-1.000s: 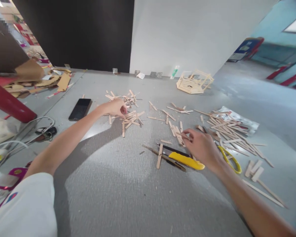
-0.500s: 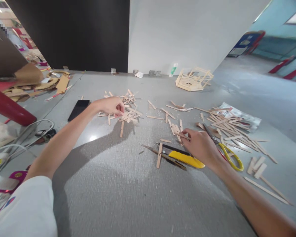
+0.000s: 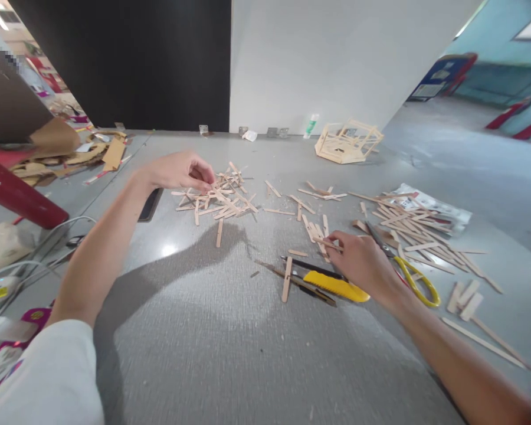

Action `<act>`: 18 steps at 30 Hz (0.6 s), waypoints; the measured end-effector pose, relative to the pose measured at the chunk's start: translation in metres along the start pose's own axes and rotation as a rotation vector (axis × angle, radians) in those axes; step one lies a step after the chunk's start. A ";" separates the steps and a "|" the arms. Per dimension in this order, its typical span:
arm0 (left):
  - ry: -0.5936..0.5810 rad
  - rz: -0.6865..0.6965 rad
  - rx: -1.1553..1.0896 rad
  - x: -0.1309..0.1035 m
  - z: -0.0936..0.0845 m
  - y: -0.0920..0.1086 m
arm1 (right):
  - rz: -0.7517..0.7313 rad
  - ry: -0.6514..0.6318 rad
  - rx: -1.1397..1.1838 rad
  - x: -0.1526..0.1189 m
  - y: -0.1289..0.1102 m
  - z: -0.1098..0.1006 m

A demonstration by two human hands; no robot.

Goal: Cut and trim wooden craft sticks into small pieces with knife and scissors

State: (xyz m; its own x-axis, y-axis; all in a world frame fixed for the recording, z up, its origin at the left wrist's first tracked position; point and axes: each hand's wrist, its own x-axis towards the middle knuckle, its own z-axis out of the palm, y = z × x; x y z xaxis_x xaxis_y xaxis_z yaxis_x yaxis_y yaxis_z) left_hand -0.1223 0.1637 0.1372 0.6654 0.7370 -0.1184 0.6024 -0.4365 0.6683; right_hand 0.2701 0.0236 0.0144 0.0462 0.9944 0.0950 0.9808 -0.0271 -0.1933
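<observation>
My left hand (image 3: 181, 171) hovers at the near-left side of a pile of short wooden craft sticks (image 3: 230, 203), thumb and fingers pinched together; what they hold, if anything, cannot be made out. Between the thumb and fingers of my right hand (image 3: 365, 262) is a wooden craft stick (image 3: 326, 242), held over a few loose sticks (image 3: 310, 229). Just below that hand lie a yellow utility knife (image 3: 334, 285) and a pair of dark tweezers (image 3: 312, 287), with a notched stick (image 3: 287, 279) across them. Yellow-handled scissors (image 3: 418, 282) rest to its right.
A bigger heap of craft sticks (image 3: 420, 227) and a plastic packet (image 3: 451, 206) lie at right. At the back stand a wooden stick frame (image 3: 347, 144) and a small white-green tube (image 3: 311, 126) by the upright panel (image 3: 336, 59). A phone (image 3: 149, 208) is partly behind my left forearm.
My left hand has lifted and drawn back to the left from the stick pile, and its forearm now covers more of the phone. My right hand stays in place with its stick.
</observation>
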 end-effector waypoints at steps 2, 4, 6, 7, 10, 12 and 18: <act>0.010 0.010 -0.011 -0.001 -0.003 -0.002 | -0.032 -0.021 0.011 0.001 0.002 0.000; -0.001 0.015 -0.014 0.000 -0.004 -0.004 | -0.064 -0.038 0.018 0.002 0.004 -0.001; -0.016 0.010 -0.025 0.000 -0.003 -0.005 | -0.077 -0.039 0.013 0.003 0.006 0.000; -0.024 0.007 -0.032 0.001 -0.003 -0.006 | -0.076 -0.034 0.008 0.003 0.007 0.001; -0.049 -0.002 -0.063 0.001 -0.002 -0.005 | -0.074 -0.021 -0.002 0.004 0.009 0.004; -0.057 -0.001 -0.076 0.001 -0.001 -0.003 | -0.086 -0.018 0.003 0.004 0.008 0.006; -0.083 0.041 -0.101 -0.006 0.004 0.018 | -0.148 0.053 0.103 -0.001 -0.008 0.004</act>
State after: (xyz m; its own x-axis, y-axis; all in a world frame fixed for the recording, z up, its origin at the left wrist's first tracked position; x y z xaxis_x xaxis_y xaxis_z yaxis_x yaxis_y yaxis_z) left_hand -0.1137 0.1491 0.1468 0.7255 0.6724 -0.1471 0.5293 -0.4085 0.7436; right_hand 0.2610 0.0228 0.0116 -0.0843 0.9799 0.1806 0.9532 0.1321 -0.2718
